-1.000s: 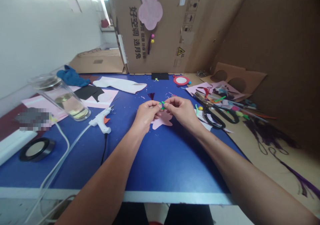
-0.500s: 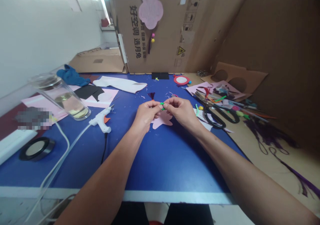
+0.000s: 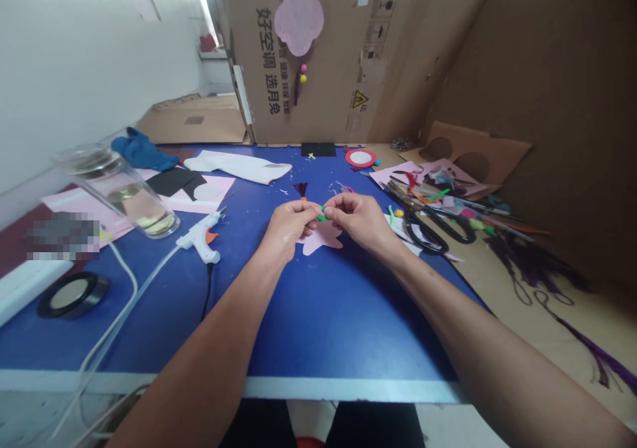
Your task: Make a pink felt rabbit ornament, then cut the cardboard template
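Blue surface [image 3: 348,342], cardboard panel [image 3: 323,96] well beyond left grip [image 3: 292,225] and right grip [image 3: 361,225]. Clamped with both on small green piece [image 3: 322,218] between, pink cutout [image 3: 322,239] just beneath. Might drop piece if pressed unevenly, so little to hold; might deform it if pulled hard.

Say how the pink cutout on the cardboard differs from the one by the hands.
The upper cutout hangs upright; the lower cutout appears to lie flat. The upper cutout shows its whole outline; the lower cutout is partly hidden by the left hand and right hand. Both are pink with lobed edges.
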Motion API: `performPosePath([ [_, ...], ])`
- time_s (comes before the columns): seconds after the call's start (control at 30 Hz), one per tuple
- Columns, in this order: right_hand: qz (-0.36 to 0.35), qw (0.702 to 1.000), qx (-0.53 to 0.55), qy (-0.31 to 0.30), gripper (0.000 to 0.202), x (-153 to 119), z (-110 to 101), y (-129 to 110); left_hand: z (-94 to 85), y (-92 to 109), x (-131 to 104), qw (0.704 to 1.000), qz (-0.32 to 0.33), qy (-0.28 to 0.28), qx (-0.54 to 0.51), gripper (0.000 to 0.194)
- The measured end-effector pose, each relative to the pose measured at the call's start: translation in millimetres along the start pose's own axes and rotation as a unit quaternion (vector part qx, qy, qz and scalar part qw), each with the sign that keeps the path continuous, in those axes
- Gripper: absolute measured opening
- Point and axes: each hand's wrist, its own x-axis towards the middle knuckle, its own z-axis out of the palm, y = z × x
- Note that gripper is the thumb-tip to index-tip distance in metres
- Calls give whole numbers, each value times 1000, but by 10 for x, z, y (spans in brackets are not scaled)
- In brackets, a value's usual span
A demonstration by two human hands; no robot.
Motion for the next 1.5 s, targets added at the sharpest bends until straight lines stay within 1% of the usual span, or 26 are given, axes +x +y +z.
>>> performPosePath([
  [0.07, 18, 1000, 15, -7, 30, 1, -3, 6, 1, -1, 3, 1000, 3, 2, 0, 6],
  [0.2, 44, 998, 34, -13, 34, -9, 16, 10, 0, 5, 17, 999, 10, 26, -25, 4],
  [0.3, 42, 999, 17, -24, 34, -28, 41, -1, -2, 9, 30, 998, 12, 42, -47, 1],
  [0.43, 30, 999, -2, -44, 33, -47, 72, -19, 11, 6, 30, 997, 8, 44, -63, 3],
  [0.6, 24, 999, -8, -33, 30, -47, 106, -13, 51, 9, 10, 996, 9, 48, -76, 4],
  [1.03, 73, 997, -14, -22, 22, -83, 192, -65, 108, -28, 7, 992, 50, 77, -81, 7],
  [1.2, 67, 998, 0, -17, 25, -91, 200, -58, 115, -16, 5, 991, 48, 78, -98, 7],
  [1.37, 86, 996, 26, -25, 30, -113, 239, -67, 88, -5, 14, 987, 37, 89, -130, 2],
  [1.5, 83, 996, 35, -3, 33, -129, 268, -87, 105, -8, 1, 988, 34, 78, -131, 4],
])
